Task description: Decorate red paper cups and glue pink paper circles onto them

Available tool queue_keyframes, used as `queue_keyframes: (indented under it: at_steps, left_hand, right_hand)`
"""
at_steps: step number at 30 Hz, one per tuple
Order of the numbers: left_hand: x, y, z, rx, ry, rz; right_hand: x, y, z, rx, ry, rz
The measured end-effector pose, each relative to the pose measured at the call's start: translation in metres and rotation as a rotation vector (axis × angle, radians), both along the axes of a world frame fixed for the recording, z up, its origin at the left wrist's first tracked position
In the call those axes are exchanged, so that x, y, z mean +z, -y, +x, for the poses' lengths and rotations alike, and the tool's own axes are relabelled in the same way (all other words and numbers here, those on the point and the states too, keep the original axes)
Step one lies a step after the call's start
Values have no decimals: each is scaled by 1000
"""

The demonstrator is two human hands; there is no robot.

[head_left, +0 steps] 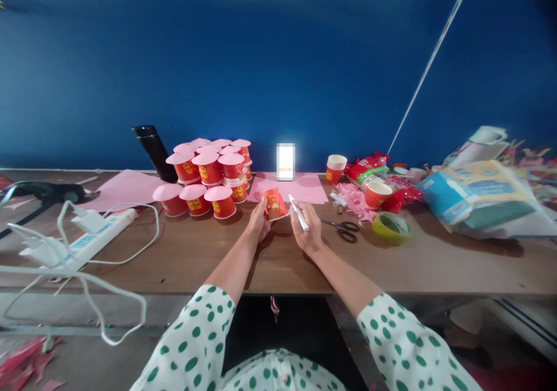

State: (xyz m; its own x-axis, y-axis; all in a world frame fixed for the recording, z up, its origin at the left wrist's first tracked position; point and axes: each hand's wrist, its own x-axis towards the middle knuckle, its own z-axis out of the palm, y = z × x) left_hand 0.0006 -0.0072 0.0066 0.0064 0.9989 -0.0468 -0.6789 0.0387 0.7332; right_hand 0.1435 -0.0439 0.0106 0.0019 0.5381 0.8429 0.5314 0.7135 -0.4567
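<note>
My left hand (pixel 260 221) grips a red paper cup (pixel 275 204) with gold print, tipped on its side above the table. In my right hand (pixel 308 228) is a white marker pen (pixel 298 212), its pale tip pointing up and away from me, close to the cup but apart from it. Behind both hands lies a sheet of pink paper (pixel 311 189). To the left stand stacked red paper cups (pixel 198 206), each topped with a pink paper disc. Black-handled scissors (pixel 347 230) rest just right of my right hand.
A white power strip (pixel 102 237) with looping cables lies at left, near a black flask (pixel 153 150). At right are nested paper cups (pixel 336 169), pink paper scraps (pixel 354 201), a roll of yellow-green tape (pixel 390 228) and a blue-and-yellow package (pixel 474 196). A blue wall (pixel 243 60) closes the back.
</note>
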Motion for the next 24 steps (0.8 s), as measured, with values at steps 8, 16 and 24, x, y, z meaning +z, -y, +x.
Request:
queue_keyframes:
  at_steps: [8, 16, 24]
  left_hand:
    - [-2, -3, 1, -2, 4, -24]
    - [-5, -5, 0, -10, 14, -8]
    - [-3, -3, 1, -5, 5, -11]
  right_hand:
    - [-1, 1, 0, -1, 18, -25]
    - [0, 1, 1, 7, 12, -50]
    - [-1, 1, 0, 6, 12, -17]
